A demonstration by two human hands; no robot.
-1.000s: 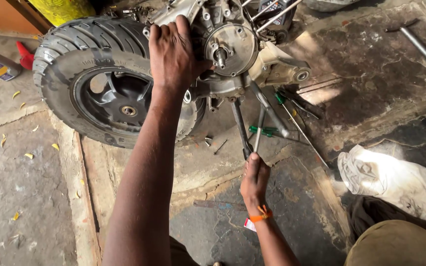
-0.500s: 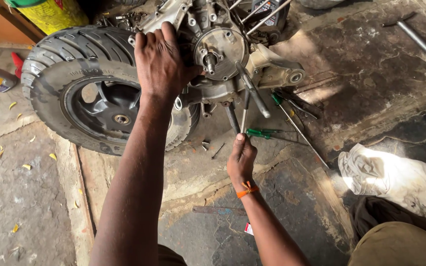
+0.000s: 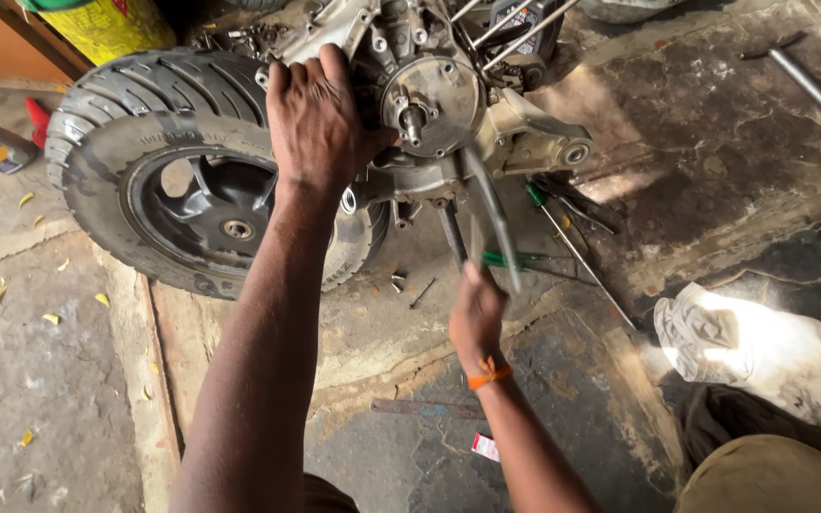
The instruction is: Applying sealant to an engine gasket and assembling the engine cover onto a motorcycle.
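The long tool [image 3: 488,204] in the right hand [image 3: 475,318] is motion-blurred; the yellow drum [image 3: 106,24] is cut off by the top edge.

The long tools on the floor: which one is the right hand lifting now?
The plain grey metal bar, blurred, rising from the right hand toward the engine casing. The green-handled screwdriver lies flat.

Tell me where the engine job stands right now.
Done: the cover looks off, the round metal hub and its shaft exposed. In hand: left hand braces the engine beside the tyre; right hand lifts a long metal tool. Left: the hub remains mounted.
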